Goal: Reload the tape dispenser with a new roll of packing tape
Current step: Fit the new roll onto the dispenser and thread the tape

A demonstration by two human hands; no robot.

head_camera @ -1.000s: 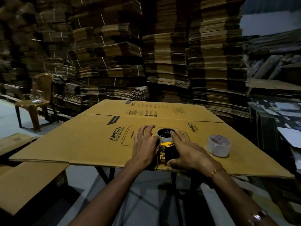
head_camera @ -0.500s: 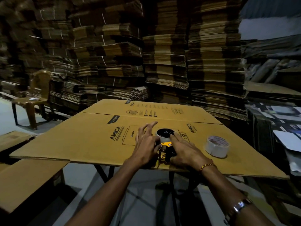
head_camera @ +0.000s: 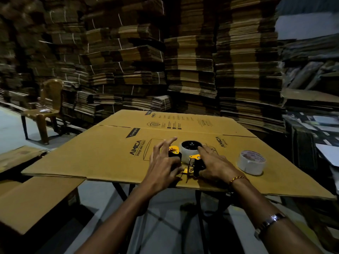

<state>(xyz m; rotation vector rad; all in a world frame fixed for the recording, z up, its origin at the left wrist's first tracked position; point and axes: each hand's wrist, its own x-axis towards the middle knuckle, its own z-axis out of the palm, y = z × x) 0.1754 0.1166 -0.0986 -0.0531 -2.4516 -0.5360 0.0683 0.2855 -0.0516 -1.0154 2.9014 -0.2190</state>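
Fingers of your left hand (head_camera: 163,162) and right hand (head_camera: 213,164) curl loosely around the tape dispenser (head_camera: 190,160) between them; the new tape roll (head_camera: 251,162) lies near, to the right of your right fingers.

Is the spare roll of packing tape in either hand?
No. The spare roll of packing tape sits untouched on the cardboard sheet, beside the right hand.

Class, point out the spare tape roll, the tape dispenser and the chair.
spare tape roll (head_camera: 251,162): head view, its side wall.
tape dispenser (head_camera: 191,150): head view, its round hub.
chair (head_camera: 52,88): head view, its backrest.
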